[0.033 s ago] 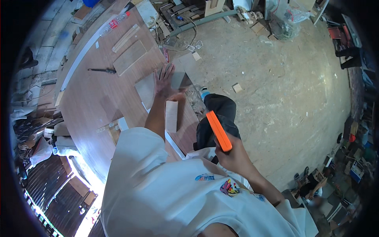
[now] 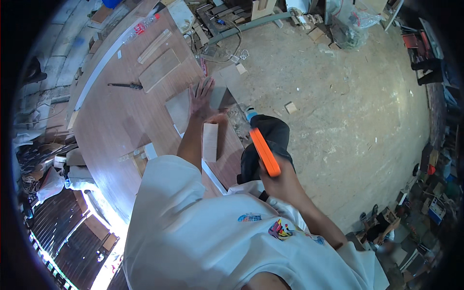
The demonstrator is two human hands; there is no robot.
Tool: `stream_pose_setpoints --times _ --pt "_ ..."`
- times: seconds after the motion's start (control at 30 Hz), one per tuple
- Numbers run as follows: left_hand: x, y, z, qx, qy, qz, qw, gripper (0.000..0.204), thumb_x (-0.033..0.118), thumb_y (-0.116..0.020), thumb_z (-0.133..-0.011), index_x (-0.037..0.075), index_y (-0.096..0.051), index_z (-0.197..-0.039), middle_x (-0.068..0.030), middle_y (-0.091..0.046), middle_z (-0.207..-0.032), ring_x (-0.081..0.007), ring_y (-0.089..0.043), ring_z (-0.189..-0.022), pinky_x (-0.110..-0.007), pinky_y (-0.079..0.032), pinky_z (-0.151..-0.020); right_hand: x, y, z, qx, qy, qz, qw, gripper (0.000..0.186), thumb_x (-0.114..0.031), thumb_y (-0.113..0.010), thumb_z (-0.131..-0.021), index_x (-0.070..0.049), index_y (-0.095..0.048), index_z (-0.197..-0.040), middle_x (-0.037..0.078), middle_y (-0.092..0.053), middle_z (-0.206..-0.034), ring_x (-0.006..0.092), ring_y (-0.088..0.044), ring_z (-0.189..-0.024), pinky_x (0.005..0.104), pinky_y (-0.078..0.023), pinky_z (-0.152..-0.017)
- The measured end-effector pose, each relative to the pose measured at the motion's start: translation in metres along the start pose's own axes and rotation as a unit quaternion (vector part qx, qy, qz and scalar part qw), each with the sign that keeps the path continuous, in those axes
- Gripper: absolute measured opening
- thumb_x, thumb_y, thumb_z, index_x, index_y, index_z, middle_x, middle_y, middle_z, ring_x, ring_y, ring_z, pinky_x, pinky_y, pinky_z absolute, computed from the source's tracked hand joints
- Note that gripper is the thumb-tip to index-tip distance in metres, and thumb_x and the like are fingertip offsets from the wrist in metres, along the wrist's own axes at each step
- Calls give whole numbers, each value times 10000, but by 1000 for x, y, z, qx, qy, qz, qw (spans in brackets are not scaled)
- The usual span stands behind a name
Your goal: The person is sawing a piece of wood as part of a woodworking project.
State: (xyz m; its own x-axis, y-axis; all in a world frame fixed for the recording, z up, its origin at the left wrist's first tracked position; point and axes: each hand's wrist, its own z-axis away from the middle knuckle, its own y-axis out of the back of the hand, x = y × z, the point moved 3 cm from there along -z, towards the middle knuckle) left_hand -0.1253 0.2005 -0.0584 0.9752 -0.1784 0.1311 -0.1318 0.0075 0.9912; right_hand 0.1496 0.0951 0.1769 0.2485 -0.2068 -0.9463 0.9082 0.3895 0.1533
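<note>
On the wooden tabletop [image 2: 106, 108], my left hand [image 2: 200, 100] lies flat with its fingers stretched out, pressing on a thin grey-brown board [image 2: 178, 107] at the right edge. Beside my left forearm sits a pale wooden block [image 2: 210, 142]. My right hand [image 2: 280, 181] is closed around a long, narrow orange tool [image 2: 265, 152], held above my dark-trousered leg [image 2: 270, 128]. What kind of tool it is cannot be made out, and my fingers are partly hidden behind it.
A dark slim tool [image 2: 124, 86], a thin rectangular panel [image 2: 159, 70] and a plastic bottle [image 2: 141, 28] lie farther along the table. Wood scraps [image 2: 290, 107] and a clear plastic bag [image 2: 350, 34] are on the concrete floor. Another person [image 2: 382, 229] sits at the lower right.
My right hand and the orange tool have shifted slightly up and to the left. My left hand has stayed in place on the board.
</note>
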Motion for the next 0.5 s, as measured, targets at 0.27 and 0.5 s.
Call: stream_pose_setpoints --times 0.27,0.5 --pt "-9 -27 11 -30 15 -67 997 1183 698 -702 -547 147 -269 -1500 12 -260 -1556 -261 -201 -1451 -626 -122 -1135 58 -41 -121 -43 -63 7 997 133 -31 -588 -782 24 -561 -900 95 -541 -668 128 -514 -666 319 -442 -613" --pt "8 4 -3 -3 14 29 999 1166 591 -795 -516 153 -307 -1481 13 -270 -1549 -249 -218 -1444 -631 -136 -1135 34 -2 -23 -24 -6 6 1000 202 33 -582 -736 41 -541 -933 178 -538 -740 284 -585 -731 347 -469 -702"
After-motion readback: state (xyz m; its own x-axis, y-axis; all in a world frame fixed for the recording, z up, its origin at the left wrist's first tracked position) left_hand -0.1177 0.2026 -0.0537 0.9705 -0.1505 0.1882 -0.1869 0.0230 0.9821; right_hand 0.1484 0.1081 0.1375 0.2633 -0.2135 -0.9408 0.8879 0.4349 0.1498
